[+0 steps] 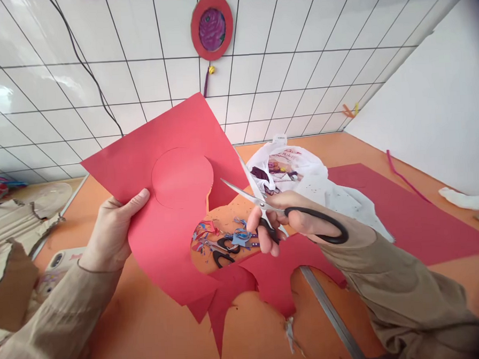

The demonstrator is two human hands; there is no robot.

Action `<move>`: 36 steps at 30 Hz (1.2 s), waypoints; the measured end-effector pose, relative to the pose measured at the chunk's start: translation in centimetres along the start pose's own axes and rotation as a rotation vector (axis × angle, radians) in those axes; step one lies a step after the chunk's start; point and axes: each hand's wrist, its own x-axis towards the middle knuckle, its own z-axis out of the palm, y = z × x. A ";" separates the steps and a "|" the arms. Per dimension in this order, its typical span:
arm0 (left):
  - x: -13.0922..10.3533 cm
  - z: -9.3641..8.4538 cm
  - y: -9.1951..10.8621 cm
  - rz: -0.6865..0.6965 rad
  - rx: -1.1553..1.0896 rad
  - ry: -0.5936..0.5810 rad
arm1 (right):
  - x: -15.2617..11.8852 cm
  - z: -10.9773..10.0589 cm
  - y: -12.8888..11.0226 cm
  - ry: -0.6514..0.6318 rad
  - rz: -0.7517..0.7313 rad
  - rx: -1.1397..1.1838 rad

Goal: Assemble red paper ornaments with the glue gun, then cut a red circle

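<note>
My left hand (112, 226) grips a sheet of red paper (176, 124) by its left side, thumb on top. A circle is outlined on the sheet and partly cut along its right side, where the paper curls. In my right hand (283, 214) is a pair of scissors (260, 202) with black handles. Their blades are spread and point up and left, close to the sheet's right part. Cut red paper scraps (272, 274) lie on the orange table below my hands.
A second pair of scissors (223, 250) lies among small blue and red scraps. Behind is a white plastic bag (303, 165) with things inside. More red paper (402, 214) and a metal ruler (330, 314) are at right; cardboard (11, 272) and a phone (59, 264) at left.
</note>
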 end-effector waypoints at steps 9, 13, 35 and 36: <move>-0.9 0.5 -0.4 -0.116 0.014 0.010 | 0.5 0.1 0.5 -0.022 0.089 0.108; -1.2 0.6 -1.0 -0.131 0.031 -0.054 | 0.9 -0.1 0.8 -0.024 0.101 0.139; -1.7 0.5 -1.2 -0.112 0.082 -0.055 | 1.9 -1.9 3.0 -0.052 -0.003 0.127; -1.7 0.5 -1.1 -0.108 0.085 -0.056 | 1.9 -1.9 3.1 -0.057 -0.005 0.132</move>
